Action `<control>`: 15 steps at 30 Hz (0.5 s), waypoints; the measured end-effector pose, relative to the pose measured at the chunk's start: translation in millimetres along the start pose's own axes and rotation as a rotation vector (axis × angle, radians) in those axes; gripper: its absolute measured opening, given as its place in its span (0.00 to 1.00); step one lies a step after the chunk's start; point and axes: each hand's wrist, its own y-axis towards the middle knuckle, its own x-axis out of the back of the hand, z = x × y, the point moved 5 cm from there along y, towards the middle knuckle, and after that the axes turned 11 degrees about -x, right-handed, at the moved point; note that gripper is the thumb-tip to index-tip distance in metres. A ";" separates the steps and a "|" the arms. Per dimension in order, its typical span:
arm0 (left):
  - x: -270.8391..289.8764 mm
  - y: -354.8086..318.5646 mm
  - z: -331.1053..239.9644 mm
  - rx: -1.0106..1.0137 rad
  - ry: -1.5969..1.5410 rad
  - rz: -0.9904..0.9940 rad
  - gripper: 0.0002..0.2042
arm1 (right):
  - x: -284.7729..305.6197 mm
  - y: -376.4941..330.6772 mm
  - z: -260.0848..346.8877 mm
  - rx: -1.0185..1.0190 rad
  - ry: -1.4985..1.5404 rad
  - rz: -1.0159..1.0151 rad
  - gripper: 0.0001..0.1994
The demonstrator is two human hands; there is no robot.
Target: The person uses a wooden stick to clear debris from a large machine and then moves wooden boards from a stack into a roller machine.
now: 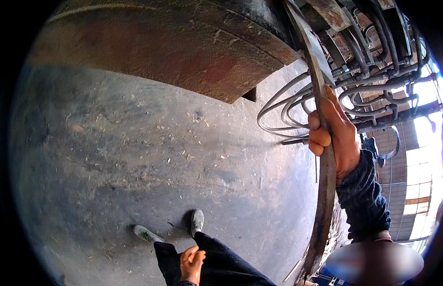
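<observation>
At the right, my right hand (343,138) is wrapped round the edge of a long, narrow brown board (321,200), seen almost edge-on. Its fingers curl over the left side of the edge, and one finger points upward along it. The board runs from the top of the view down to the bottom right; a pale flat surface shows beside its upper part. My left hand (192,264) hangs low in front of my dark trousers, fingers loosely bent and nothing visible in them. It is well apart from the board.
A large rusty brown metal body (173,52) juts in at the top. Grey looped hoses (278,114) and pipes of a machine lie behind the board. The concrete floor (112,143) carries scattered chips. A blurred patch (374,263) hides the lower right.
</observation>
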 end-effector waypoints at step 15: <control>-281.1 -187.7 -206.8 -0.418 -1.170 1.249 0.38 | 33.3 0.9 -7.7 0.046 0.056 -0.076 0.28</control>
